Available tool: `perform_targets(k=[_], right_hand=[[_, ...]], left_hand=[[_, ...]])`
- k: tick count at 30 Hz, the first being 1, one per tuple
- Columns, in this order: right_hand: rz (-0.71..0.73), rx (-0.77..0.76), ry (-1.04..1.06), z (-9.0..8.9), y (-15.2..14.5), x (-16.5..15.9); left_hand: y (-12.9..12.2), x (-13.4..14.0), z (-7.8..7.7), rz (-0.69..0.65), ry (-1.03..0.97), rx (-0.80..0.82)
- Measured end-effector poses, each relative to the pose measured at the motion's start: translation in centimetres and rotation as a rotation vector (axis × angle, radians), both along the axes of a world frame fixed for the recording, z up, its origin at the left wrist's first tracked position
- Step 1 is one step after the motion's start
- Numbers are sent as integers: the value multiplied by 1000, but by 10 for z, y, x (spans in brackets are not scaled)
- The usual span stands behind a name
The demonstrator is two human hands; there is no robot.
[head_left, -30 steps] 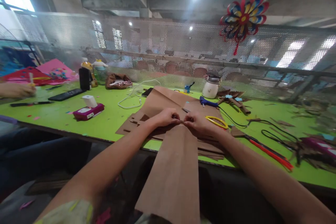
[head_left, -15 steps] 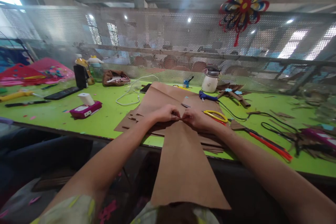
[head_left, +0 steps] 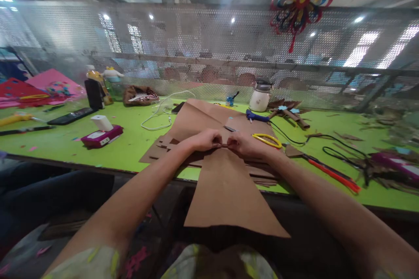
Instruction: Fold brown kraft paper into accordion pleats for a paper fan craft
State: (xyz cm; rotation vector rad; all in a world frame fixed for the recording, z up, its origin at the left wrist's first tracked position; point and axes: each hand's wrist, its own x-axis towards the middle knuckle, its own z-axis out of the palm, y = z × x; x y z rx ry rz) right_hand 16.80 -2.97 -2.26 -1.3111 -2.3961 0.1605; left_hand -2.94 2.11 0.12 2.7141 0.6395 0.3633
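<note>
We're pinching the far end of a brown paper sheet (head_left: 232, 194), with the left grip (head_left: 209, 139) closing on one side of that edge and the right grip (head_left: 242, 143) closing on the other, just a small gap between them. The sheet is spreading out toward us from there, getting wider and sticking out past the front of the green desk (head_left: 132, 150). Behind both grips, more brown paper (head_left: 204, 115) is lying around, yellow-handled scissors (head_left: 278, 144) are resting just beside the right one, and a blue glue gun (head_left: 258, 117) is sitting farther back.
</note>
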Motion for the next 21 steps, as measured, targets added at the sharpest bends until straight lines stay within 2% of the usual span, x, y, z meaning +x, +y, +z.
perform_targets(k=[9,16,21], right_hand=[[-34,42,-78,3,-9,1],[-4,31,-96,14,-24,2],[-45,9,-142,20,-31,3]], left_hand=[[-1,-7,7,20,77,8],[0,-13,11,34,138,-20],[0,-15,13,24,184,-22]])
